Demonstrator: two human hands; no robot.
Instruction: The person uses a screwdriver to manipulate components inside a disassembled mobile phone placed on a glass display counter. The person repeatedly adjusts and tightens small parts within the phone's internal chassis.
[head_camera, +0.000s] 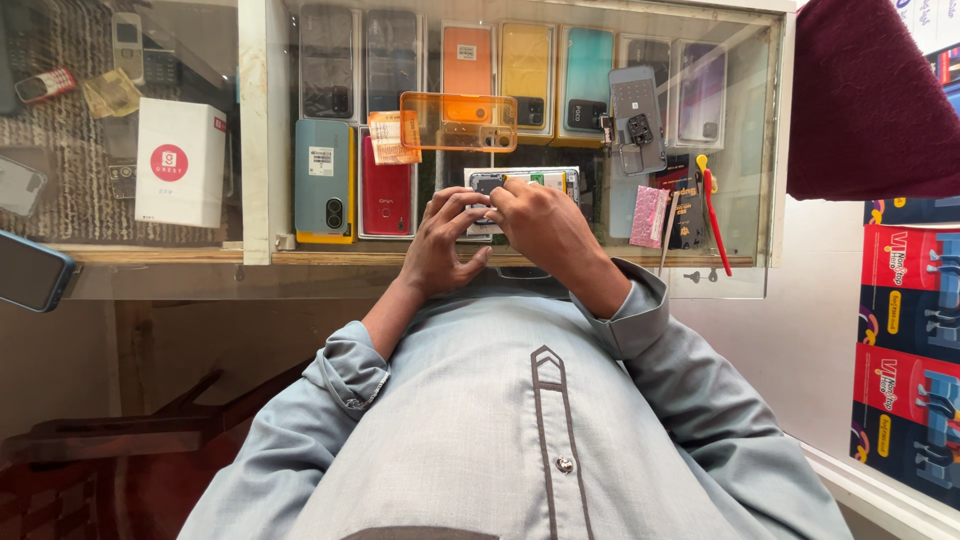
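Observation:
An opened phone (525, 180) with its back off lies on the glass counter (760, 150), its insides partly showing. My left hand (440, 240) grips its near left side, fingers curled over the edge. My right hand (545, 225) covers the phone's middle, fingertips pressed on it; whether it holds a small tool is hidden. A clear orange phone case (458, 122) lies just beyond the phone. A grey phone back panel (637, 120) with small parts sits to the right.
Under the glass stand several phones in a row (525, 70). A white box (180, 162) lies at left, a red-handled tool (715, 215) at right, a dark phone (30, 270) at the far left edge. Red and blue boxes (910, 350) stack at right.

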